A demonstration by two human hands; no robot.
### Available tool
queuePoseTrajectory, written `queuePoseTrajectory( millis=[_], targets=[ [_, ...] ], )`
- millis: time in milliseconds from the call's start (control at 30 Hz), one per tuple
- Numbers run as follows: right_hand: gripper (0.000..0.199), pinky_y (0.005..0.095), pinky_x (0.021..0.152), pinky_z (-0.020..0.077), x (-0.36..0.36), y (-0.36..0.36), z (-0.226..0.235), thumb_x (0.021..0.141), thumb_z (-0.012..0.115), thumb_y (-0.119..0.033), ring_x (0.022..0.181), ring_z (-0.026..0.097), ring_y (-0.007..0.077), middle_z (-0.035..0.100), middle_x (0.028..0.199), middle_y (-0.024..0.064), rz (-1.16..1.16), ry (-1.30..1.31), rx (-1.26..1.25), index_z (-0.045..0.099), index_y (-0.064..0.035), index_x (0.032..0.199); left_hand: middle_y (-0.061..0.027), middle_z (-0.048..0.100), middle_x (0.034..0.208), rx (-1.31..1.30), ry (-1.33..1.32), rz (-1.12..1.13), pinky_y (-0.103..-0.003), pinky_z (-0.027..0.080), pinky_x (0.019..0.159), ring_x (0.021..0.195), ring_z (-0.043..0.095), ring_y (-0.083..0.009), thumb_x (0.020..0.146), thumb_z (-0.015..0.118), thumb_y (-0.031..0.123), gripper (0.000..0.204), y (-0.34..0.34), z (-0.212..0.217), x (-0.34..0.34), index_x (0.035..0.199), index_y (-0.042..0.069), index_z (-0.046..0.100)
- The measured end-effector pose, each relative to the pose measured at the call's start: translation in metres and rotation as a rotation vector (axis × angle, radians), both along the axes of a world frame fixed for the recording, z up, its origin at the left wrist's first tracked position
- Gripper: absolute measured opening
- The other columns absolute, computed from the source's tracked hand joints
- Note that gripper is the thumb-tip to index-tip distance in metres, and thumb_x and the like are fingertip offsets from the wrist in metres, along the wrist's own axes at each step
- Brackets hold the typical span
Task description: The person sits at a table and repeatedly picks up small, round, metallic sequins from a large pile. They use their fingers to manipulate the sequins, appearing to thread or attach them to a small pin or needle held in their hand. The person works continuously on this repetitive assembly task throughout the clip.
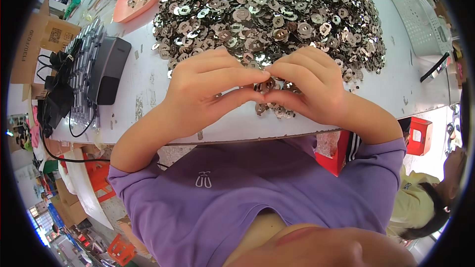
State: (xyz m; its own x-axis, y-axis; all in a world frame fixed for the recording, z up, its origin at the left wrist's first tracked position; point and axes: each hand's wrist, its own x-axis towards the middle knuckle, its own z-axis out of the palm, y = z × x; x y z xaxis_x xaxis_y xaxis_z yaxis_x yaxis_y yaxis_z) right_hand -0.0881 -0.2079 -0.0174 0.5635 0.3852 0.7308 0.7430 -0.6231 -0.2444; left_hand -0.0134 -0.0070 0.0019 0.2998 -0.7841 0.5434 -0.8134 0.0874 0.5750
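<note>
- While both forearms rest near the table's (396,81) front edge, the left hand (200,86) and right hand (316,84) meet over the work surface, perhaps to keep close work near the body.
- Index fingertips and thumb tips come together from either side, with a narrow gap between; whether they grip a metal piece or one merely lies behind them, one cannot tell.
- Shiny metal discs with slotted centers form a broad heap (277,15) just beyond the fingers, seemingly placed there for easy reach.
- Nearer the edge, a small cluster of loose pieces (281,111) lies beneath the right hand, apparently drawn off from the heap.
- Beyond the left hand, a pink tray (132,17) holds a few small items, its raised rim likely keeping them apart from the discs.
- At left, a dark gray box (110,69) stands beside black cables (57,79), well clear of the hands.
- At far right, a white perforated basket (418,22) stands near the heap, probably positioned to leave the middle free.
</note>
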Motion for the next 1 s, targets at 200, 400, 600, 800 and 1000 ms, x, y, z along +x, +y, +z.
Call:
queuePoseTrajectory(
  millis=[200, 400, 600, 800, 1000],
  targets=[
    [0.028, 0.0286, 0.051, 0.0407, 0.0039, 0.0024, -0.0051, 0.062, 0.074, -0.022, 0.057, 0.051, 0.0167, 0.055, 0.070, 0.0019, -0.019, -0.084, -0.021, 0.058, -0.0065, 0.079, -0.0060, 0.060, 0.068, 0.067, -0.118, 0.066, -0.028, 0.040, 0.056, 0.061, 0.054, -0.0178, 0.065, 0.076, 0.009, 0.033, 0.0004, 0.0008, -0.0018, 0.096, 0.001, 0.066],
    [0.026, 0.0276, 0.051, 0.0403, 0.0054, 0.0011, -0.0091, 0.061, 0.072, -0.022, 0.057, 0.050, 0.0155, 0.055, 0.070, 0.0007, -0.016, -0.113, -0.024, 0.058, -0.0072, 0.077, -0.0056, 0.059, 0.069, 0.074, -0.180, 0.057, -0.029, 0.039, 0.057, 0.062, 0.054, -0.0192, 0.065, 0.075, 0.010, 0.034, 0.0000, -0.0003, -0.0011, 0.096, 0.002, 0.065],
    [0.025, 0.0272, 0.051, 0.0404, 0.0051, 0.0016, -0.0081, 0.064, 0.072, -0.024, 0.058, 0.051, 0.0150, 0.055, 0.070, 0.0007, -0.038, -0.124, -0.050, 0.057, -0.0081, 0.075, -0.0065, 0.060, 0.071, 0.080, -0.170, 0.037, -0.029, 0.040, 0.058, 0.064, 0.054, -0.0203, 0.066, 0.074, 0.008, 0.032, 0.0000, -0.0010, 0.0014, 0.096, 0.001, 0.065],
    [0.024, 0.0269, 0.052, 0.0405, 0.0053, 0.0014, -0.0081, 0.067, 0.071, -0.026, 0.058, 0.051, 0.0150, 0.055, 0.070, 0.0009, -0.040, -0.128, -0.060, 0.056, -0.0086, 0.073, -0.0050, 0.057, 0.069, 0.063, -0.118, 0.057, -0.029, 0.040, 0.056, 0.062, 0.052, -0.0189, 0.066, 0.074, 0.007, 0.031, -0.0015, -0.0043, 0.0013, 0.096, 0.003, 0.066],
    [0.025, 0.0270, 0.052, 0.0405, 0.0046, 0.0005, -0.0095, 0.068, 0.071, -0.028, 0.058, 0.050, 0.0151, 0.054, 0.069, 0.0009, -0.055, -0.160, -0.075, 0.055, -0.0088, 0.073, -0.0088, 0.062, 0.077, 0.147, -0.028, 0.035, -0.028, 0.043, 0.060, 0.067, 0.056, -0.0192, 0.068, 0.071, -0.001, 0.031, 0.0008, -0.0002, -0.0005, 0.099, -0.001, 0.065]
  ],
)
